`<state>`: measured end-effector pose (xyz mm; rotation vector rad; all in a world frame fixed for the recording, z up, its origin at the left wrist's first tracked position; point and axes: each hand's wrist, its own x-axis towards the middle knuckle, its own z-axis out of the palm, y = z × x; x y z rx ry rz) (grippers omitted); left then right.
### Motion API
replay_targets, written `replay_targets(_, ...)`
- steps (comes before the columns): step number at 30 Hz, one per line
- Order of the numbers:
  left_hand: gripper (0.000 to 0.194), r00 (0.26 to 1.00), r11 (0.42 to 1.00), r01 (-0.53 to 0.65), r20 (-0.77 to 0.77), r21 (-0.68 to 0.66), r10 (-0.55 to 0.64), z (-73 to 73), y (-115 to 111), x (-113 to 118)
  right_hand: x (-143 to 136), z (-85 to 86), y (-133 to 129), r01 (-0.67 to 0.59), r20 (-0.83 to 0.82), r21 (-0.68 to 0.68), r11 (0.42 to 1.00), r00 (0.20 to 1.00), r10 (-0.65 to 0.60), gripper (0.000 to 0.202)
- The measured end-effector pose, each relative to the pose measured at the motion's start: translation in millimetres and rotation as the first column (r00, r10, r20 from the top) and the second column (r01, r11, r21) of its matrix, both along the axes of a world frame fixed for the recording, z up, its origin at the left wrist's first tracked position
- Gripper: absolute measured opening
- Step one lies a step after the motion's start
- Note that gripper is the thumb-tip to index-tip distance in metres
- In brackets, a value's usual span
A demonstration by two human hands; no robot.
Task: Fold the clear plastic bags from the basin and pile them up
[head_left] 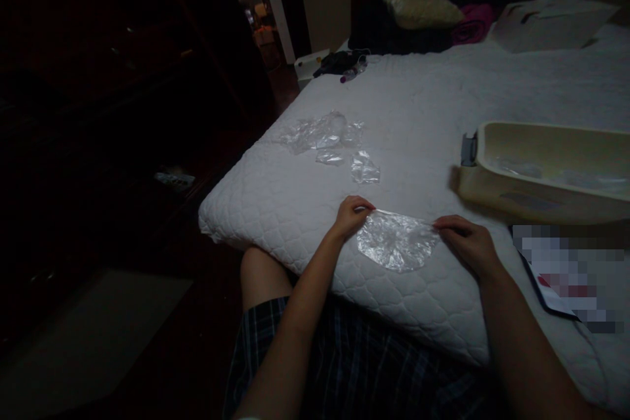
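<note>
Between my two hands a clear plastic bag [398, 243] is stretched flat, its top edge nearly straight and its lower edge rounded and crinkled. My left hand [353, 215] pinches the top left corner. At the top right corner my right hand [465, 241] is closed on the same edge. The bag lies over or just above the white quilted bed cover [418, 92]. Beyond it rest a small folded piece of clear plastic [365, 168], another folded piece [329, 157], and a crumpled heap of clear plastic [325, 130].
A cream plastic bin [522, 200] with a grey latch stands at the right, clear plastic inside. Below it lies a tablet-like object [556, 292], partly blurred out. At the back are a white box [551, 25], a pillow [422, 8] and a pink roll [472, 24]. The bed's edge drops off leftward.
</note>
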<state>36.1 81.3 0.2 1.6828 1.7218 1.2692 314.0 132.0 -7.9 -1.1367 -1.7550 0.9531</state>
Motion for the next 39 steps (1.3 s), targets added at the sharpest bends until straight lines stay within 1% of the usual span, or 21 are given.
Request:
replay_targets(4, 0.016, 1.000, 1.000, -0.012, -0.007, -0.010, 0.012, 0.4, 0.2, 0.7, 0.2, -1.8, 0.8, 0.021, 0.039, 0.003, 1.000, 0.999, -0.021, 0.012)
replay_targets(7, 0.020, 1.000, 0.999, -0.025, -0.017, -0.030, 0.024, -0.7, 0.9, -0.3, -0.9, -1.5, 0.7, 0.017, 0.067, 0.002, 1.000, 0.998, -0.017, 0.013)
replay_targets(9, 0.023, 1.000, 0.999, -0.005, -0.031, -0.036, 0.004, -1.8, 1.5, -1.8, -2.2, -0.1, -0.2, 0.010, 0.064, 0.005, 1.000, 0.998, -0.010, 0.013)
replay_targets(11, 0.021, 0.999, 0.999, 0.016, -0.051, -0.037, -0.018, -3.4, 2.0, -2.9, -3.6, 1.2, -1.2, -0.001, 0.058, 0.017, 1.000, 0.998, 0.000, 0.014)
replay_targets(14, 0.012, 0.997, 1.000, 0.000, -0.076, -0.022, -0.002, -6.3, 1.8, -2.5, -5.2, 1.4, -2.5, -0.015, 0.094, 0.074, 0.997, 0.996, 0.008, 0.017)
replay_targets(17, 0.016, 0.995, 1.000, -0.021, -0.097, 0.001, 0.021, -8.6, 0.4, -0.3, -6.3, -0.2, -3.4, -0.018, 0.168, 0.149, 0.989, 0.986, -0.007, 0.020)
replay_targets(21, 0.020, 0.990, 1.000, -0.002, -0.138, 0.032, 0.006, -9.9, -1.3, 0.9, -8.0, -1.7, -4.6, -0.027, 0.235, 0.221, 0.975, 0.972, -0.026, 0.022)
replay_targets(25, 0.020, 0.987, 0.998, 0.009, -0.164, 0.054, 0.000, -12.0, -1.4, 0.5, -9.0, -1.3, -7.2, -0.040, 0.299, 0.285, 0.958, 0.953, -0.050, 0.022)
replay_targets(27, 0.019, 0.986, 0.998, 0.004, -0.168, 0.057, 0.006, -13.0, -1.4, 0.6, -9.3, 0.0, -9.6, -0.024, 0.300, 0.310, 0.951, 0.951, -0.074, 0.021)
replay_targets(29, 0.018, 0.986, 0.998, 0.000, -0.166, 0.067, 0.011, -13.5, -1.7, 1.0, -10.4, 3.4, -13.8, 0.030, 0.285, 0.356, 0.934, 0.948, -0.139, 0.022)
replay_targets(31, 0.017, 0.986, 0.997, 0.000, -0.164, 0.083, 0.014, -13.1, -2.5, 1.6, -14.0, 10.0, -20.4, 0.085, 0.296, 0.433, 0.897, 0.927, -0.230, 0.026)
replay_targets(32, 0.017, 0.986, 0.996, -0.002, -0.168, 0.088, 0.017, -12.7, -3.2, 2.0, -17.4, 14.4, -24.6, 0.081, 0.324, 0.471, 0.878, 0.910, -0.258, 0.030)
replay_targets(33, 0.017, 0.984, 0.996, -0.004, -0.177, 0.090, 0.020, -12.1, -4.0, 2.5, -21.9, 19.3, -29.1, 0.048, 0.365, 0.502, 0.864, 0.894, -0.262, 0.035)
replay_targets(35, 0.017, 0.977, 0.996, -0.004, -0.210, 0.086, 0.022, -10.7, -5.7, 3.5, -34.7, 29.3, -38.0, -0.101, 0.474, 0.516, 0.850, 0.861, -0.186, 0.046)
replay_targets(37, 0.016, 0.970, 0.997, -0.001, -0.242, 0.082, 0.021, -9.3, -7.2, 4.6, -51.0, 36.8, -45.2, -0.272, 0.583, 0.483, 0.832, 0.809, -0.074, 0.056)
replay_targets(39, 0.016, 0.965, 0.997, 0.006, -0.262, 0.083, 0.016, -8.0, -8.5, 5.4, -67.9, 39.9, -49.8, -0.378, 0.681, 0.416, 0.827, 0.732, -0.008, 0.064)
